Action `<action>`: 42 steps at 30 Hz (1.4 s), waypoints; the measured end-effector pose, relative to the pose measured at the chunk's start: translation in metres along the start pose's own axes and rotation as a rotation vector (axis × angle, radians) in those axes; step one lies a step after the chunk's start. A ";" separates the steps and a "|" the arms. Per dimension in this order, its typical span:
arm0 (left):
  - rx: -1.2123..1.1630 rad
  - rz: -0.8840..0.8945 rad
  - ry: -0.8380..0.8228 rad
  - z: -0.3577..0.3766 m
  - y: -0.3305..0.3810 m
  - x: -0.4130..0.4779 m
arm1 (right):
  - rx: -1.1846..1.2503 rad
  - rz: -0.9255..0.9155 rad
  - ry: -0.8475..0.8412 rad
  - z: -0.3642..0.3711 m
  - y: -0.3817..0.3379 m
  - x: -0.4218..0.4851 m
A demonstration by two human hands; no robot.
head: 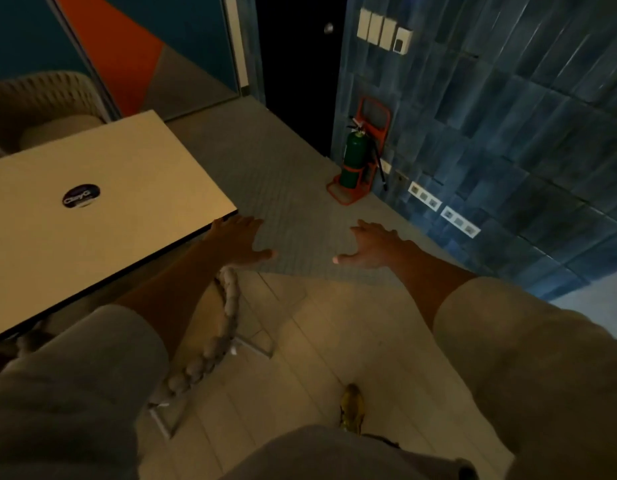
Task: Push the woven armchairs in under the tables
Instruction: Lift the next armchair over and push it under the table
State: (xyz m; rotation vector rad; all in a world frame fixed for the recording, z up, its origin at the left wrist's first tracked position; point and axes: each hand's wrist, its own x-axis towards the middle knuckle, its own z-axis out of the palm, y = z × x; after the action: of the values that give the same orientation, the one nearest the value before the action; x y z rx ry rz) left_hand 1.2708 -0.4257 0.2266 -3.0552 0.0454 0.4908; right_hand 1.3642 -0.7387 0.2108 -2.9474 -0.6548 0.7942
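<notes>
A cream table (127, 174) with a round dark sticker (81, 195) fills the left. A woven armchair (227, 320) stands tucked beneath its near edge; only its braided back rim and metal legs show, partly hidden by my left arm. A second woven armchair (47, 98) sits at the table's far side, top left. My left hand (239, 242) hovers open just off the table's near right corner, above the braided rim and touching nothing. My right hand (372, 245) is open over the floor, fingers spread, holding nothing.
A green fire extinguisher (355, 157) in an orange stand sits by the blue tiled wall (507, 133), beside a dark doorway (296, 64). Wall sockets (459, 220) run low on the wall. Grey matting and pale floorboards (334, 341) lie ahead. My shoe (352, 407) shows below.
</notes>
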 end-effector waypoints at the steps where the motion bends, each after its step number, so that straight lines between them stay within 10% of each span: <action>1: -0.002 -0.006 0.003 -0.004 0.005 0.010 | 0.000 -0.010 0.003 -0.006 0.009 0.008; 21: -0.113 -0.159 0.007 -0.097 0.024 0.250 | -0.246 -0.233 0.089 -0.177 0.117 0.213; 42: -0.212 -0.345 -0.080 -0.171 -0.232 0.494 | -0.265 -0.349 0.030 -0.356 -0.016 0.576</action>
State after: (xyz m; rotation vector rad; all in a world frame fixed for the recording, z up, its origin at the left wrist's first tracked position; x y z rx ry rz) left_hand 1.8021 -0.2137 0.2436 -3.1382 -0.5601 0.6245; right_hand 1.9810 -0.4617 0.2481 -2.9233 -1.3179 0.6727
